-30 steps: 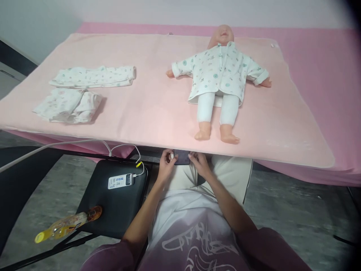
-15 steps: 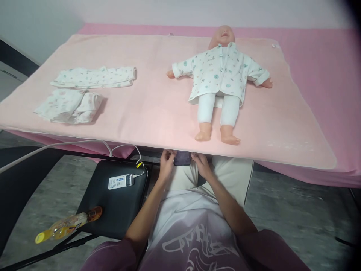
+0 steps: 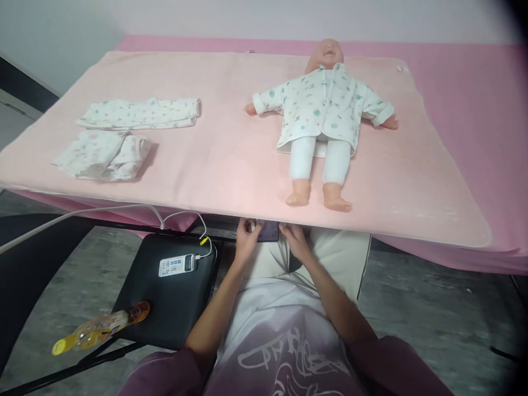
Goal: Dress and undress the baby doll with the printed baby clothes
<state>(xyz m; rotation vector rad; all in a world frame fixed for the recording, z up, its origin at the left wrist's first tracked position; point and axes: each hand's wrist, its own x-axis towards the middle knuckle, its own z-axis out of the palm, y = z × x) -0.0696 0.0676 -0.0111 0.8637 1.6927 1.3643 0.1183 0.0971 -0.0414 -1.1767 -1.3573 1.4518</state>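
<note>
Low over my lap, at the table's front edge, my two hands grip a dark smartphone [image 3: 270, 231] from either side. My left hand [image 3: 247, 239] has its thumb over the phone's left part, fingers curled behind it. My right hand [image 3: 295, 239] pinches the right edge; the fingertips of both hands are partly hidden under the table edge. Beyond the edge a baby doll [image 3: 325, 110] lies on its back, arms spread, in a white printed jacket and white leggings. Left of it lie a folded printed garment [image 3: 140, 113] and a crumpled printed cloth [image 3: 103, 155].
A pink blanket [image 3: 223, 165] covers the table. To my left, a black stool [image 3: 165, 308] bears a white power bank [image 3: 176, 265] with a cable [image 3: 204, 228] plugged in, and a yellow-capped bottle [image 3: 103, 329] lies across its edge.
My left thumb has moved right across the phone's screen and now covers its left part. My right hand has stayed in place, and the doll and cloths have not moved.
</note>
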